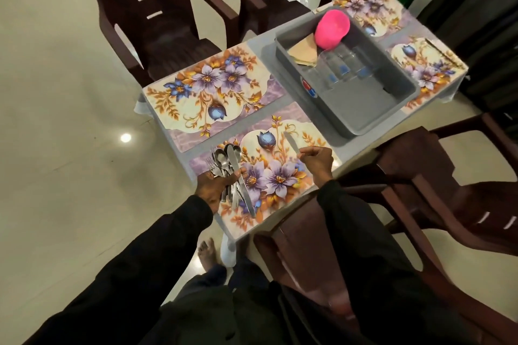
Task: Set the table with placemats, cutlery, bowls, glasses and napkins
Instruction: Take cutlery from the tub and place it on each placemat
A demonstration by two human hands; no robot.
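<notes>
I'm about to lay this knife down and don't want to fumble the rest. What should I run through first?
1. Right hand grips the knife by its handle, blade pointing away: ok.
2. Near placemat lies flat, with a bare spot under the knife: ok.
3. Left hand holds the cutlery bundle: ok, though the handles splay out below the fist.
4. Grey tub does not cover the spot: ok.
5. Far-left placemat is laid for the next setting: ok.
6. Enough pieces in the bundle for every setting: cannot tell.
</notes>
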